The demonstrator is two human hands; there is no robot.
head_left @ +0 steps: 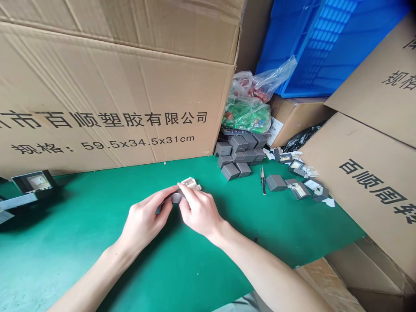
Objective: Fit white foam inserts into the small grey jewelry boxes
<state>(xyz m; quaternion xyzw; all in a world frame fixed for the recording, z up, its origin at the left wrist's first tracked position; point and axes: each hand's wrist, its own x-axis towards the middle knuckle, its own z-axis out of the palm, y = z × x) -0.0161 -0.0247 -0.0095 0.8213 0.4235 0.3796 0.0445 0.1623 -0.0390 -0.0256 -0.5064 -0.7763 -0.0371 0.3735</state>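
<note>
My left hand (145, 216) and my right hand (202, 210) meet over the middle of the table, fingers closed round a small dark grey piece (167, 197) between them. A lighter grey rounded part (176, 198) shows in the gap between the fingertips. Most of the held piece is hidden by my fingers, so its exact kind cannot be made out. Just beyond my right fingertips is a small cream-white insert (189, 183), partly covered by that hand.
Small grey boxes (238, 157) are piled behind to the right, near thread snips (263, 181) and open boxes (297, 189). Another open box (34, 182) sits at left. Large cartons (113, 86), filled plastic bags (248, 112) and a blue crate (292, 43) border the green table (81, 260).
</note>
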